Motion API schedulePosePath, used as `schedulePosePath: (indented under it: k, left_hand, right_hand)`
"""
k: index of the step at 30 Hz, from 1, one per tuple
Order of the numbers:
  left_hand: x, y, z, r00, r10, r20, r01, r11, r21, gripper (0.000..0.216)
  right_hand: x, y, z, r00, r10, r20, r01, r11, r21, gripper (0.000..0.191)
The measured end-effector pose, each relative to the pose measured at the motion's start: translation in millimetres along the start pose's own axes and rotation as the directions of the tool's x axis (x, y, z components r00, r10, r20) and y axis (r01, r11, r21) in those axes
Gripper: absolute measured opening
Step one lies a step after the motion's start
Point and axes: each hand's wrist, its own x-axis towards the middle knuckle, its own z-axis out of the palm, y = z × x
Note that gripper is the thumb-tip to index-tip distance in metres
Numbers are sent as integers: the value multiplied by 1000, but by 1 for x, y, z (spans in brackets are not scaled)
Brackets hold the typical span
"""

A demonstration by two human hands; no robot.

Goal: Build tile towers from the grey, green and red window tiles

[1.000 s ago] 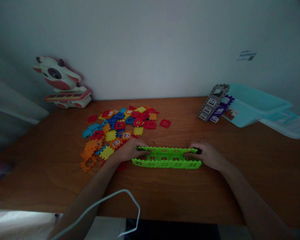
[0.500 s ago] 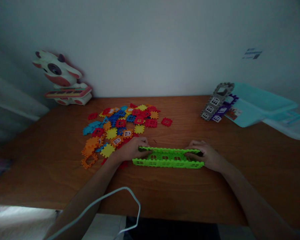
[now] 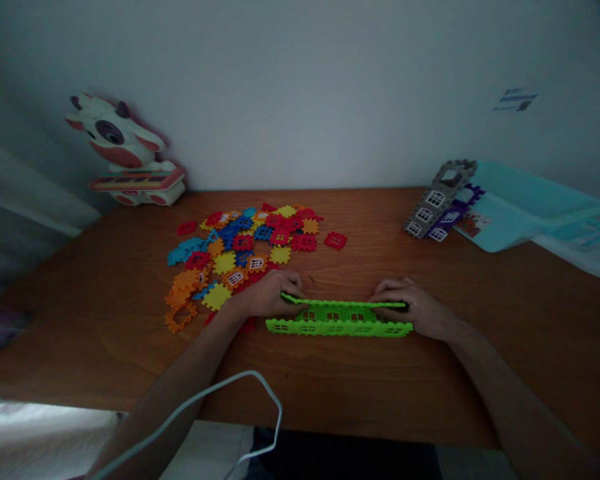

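A long trough of joined bright green interlocking building tiles (image 3: 337,328), with window cut-outs, rests on the table in front of me. At its left end my left hand (image 3: 275,293) is closed on the far wall, thumb inside and fingers behind. My right hand (image 3: 410,307) grips the same wall at the right end, its thumb also inside. That far wall tilts away from the base, while the near wall stands along the front. The fingertips behind the wall are partly hidden.
Beside my left hand spreads a pile of loose colored tiles (image 3: 225,262). Back right, a grey tile tower (image 3: 435,199) and purple tiles (image 3: 450,217) lean by a turquoise bin (image 3: 525,200). A cow toy keyboard (image 3: 140,180) stands back left. A white cable (image 3: 215,387) crosses my left forearm.
The far green wall has tilted outward at its left end, away from the base. Both hands keep their grip. The whole view has shifted slightly.
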Motion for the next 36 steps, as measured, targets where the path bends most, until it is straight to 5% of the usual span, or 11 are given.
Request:
schedulePosePath:
  k: [12,20,26,32,36]
  left_hand:
    - [-2,-17,1,994,-32,-103,38,998,49,46]
    - [-1,-22,3,993,20,-118,-11,997,77,40]
    - [-1,-18,2,991,4,-134,3,999,52,30]
    - [-5,-5,-11,991,-86,-100,73,989,-125,39]
    - [4,9,-27,995,-90,47,93,993,-74,34]
  right_hand:
    - [3,-7,1,996,16,-86,-16,1000,2,41]
    - [3,-5,1,994,-1,-112,-2,1000,-28,53]
    - [3,-6,5,982,8,-190,-9,1000,-5,42]
    - [2,-5,6,978,16,-208,-16,1000,5,41]
    - [3,-9,5,977,13,-213,-8,1000,26,46]
